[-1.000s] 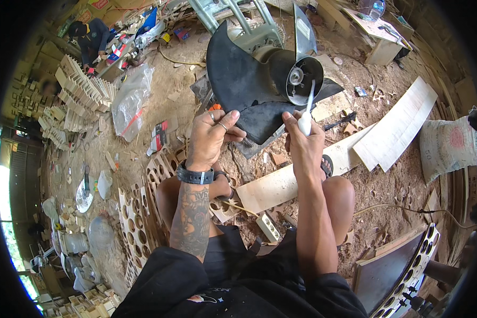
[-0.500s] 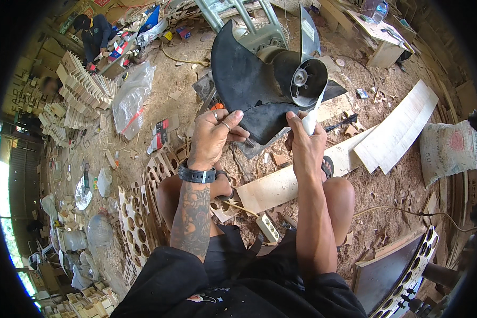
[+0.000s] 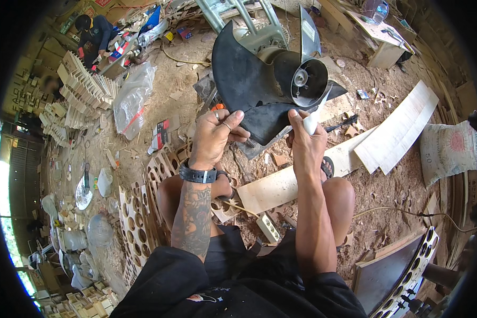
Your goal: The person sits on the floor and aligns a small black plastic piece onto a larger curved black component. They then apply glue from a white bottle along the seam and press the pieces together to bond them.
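Observation:
A black plastic fan blade wheel (image 3: 244,74) with a round hub is in front of me. A crack line crosses its near blade (image 3: 267,121), between the hub and my hands. My left hand (image 3: 216,132) is closed on the left edge of that blade, thumb on top and fingers beneath. With thumb and fingers my right hand (image 3: 308,142) pinches the blade's right edge. The same hand also holds a small white bottle (image 3: 311,121), its thin nozzle pointing up beside the hub. How the right fingers wrap round the bottle is partly hidden.
A green plastic chair (image 3: 262,34) stands behind the fan. Wooden boards (image 3: 397,127), a power strip (image 3: 268,228) and wood scraps lie on the dusty floor. A full sack (image 3: 449,151) stands right. Stacked wood pieces (image 3: 85,85) and a seated person (image 3: 94,37) are far left.
The white bottle and my right fingertips have shifted slightly right. My left hand keeps its hold, and the fan has barely moved. The far person's head and arm have shifted.

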Demonstrator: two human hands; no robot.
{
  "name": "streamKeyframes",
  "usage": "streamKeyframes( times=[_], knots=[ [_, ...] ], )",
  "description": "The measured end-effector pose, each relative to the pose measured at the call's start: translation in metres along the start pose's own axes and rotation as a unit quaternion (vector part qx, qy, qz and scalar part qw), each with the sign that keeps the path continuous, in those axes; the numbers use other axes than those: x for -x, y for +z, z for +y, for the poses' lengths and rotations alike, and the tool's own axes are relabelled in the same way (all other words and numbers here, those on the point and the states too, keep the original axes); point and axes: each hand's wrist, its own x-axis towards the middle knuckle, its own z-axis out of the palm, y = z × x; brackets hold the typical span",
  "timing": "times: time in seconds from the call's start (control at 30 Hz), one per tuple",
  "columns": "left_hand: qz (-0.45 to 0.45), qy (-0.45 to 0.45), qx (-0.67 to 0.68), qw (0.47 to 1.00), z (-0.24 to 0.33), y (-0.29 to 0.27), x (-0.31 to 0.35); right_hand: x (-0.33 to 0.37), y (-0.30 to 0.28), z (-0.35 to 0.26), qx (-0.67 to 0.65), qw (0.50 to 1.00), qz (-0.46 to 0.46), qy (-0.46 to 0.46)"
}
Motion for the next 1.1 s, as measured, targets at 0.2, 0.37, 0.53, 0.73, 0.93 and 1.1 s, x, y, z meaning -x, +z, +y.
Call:
streamKeyframes(
  times=[0.2, 0.37, 0.53, 0.73, 0.93, 1.1],
  knots=[
    [-0.006, 0.014, -0.011, 1.000, -0.001, 0.000, -0.001, -0.004, 0.001, 0.003, -0.086, 0.996, 0.004, 0.022],
    [-0.008, 0.015, -0.036, 0.999, 0.001, -0.002, -0.002, 0.000, -0.001, 0.005, -0.148, 0.988, -0.011, 0.036],
    [-0.024, 0.026, -0.048, 0.998, 0.004, -0.002, 0.000, 0.003, -0.006, -0.003, -0.190, 0.977, -0.037, 0.091],
    [-0.019, 0.039, -0.040, 0.998, 0.005, -0.001, -0.002, 0.003, -0.001, -0.011, -0.227, 0.965, -0.035, 0.129],
    [-0.030, 0.035, -0.068, 0.997, 0.004, -0.004, -0.001, 0.004, 0.001, -0.014, -0.228, 0.960, -0.002, 0.161],
    [-0.037, 0.043, -0.054, 0.997, 0.002, -0.004, -0.003, 0.003, 0.002, -0.015, -0.286, 0.944, -0.010, 0.166]
  ],
)
